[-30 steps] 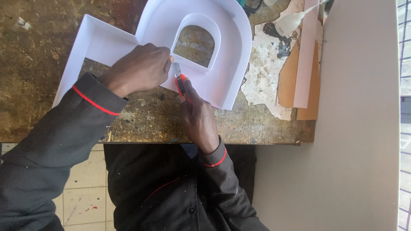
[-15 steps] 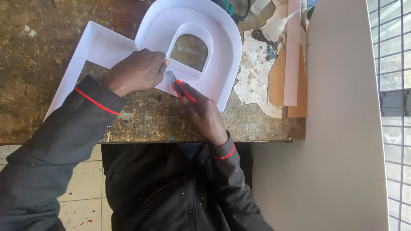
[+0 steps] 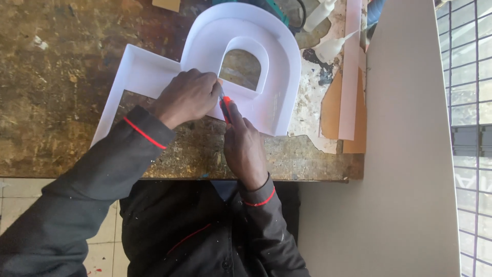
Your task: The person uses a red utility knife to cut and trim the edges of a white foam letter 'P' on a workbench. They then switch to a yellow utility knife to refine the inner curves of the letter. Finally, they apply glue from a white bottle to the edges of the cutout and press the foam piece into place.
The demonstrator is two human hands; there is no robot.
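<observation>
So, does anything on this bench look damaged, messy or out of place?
The white letter form looks intact under the left hand, with the right hand holding a red utility knife against it. The worn workbench is stained, and a patch of torn, peeling white paper lies beside the letter.

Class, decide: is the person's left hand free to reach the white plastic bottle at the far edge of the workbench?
Probably not: the left hand is pressing down the white letter-shaped plastic form, and the white plastic bottle lies beyond that form.

Workshop: scarred, glue-stained workbench (image 3: 61,77), offcut strips (image 3: 351,77), glue bottles (image 3: 320,13).
</observation>
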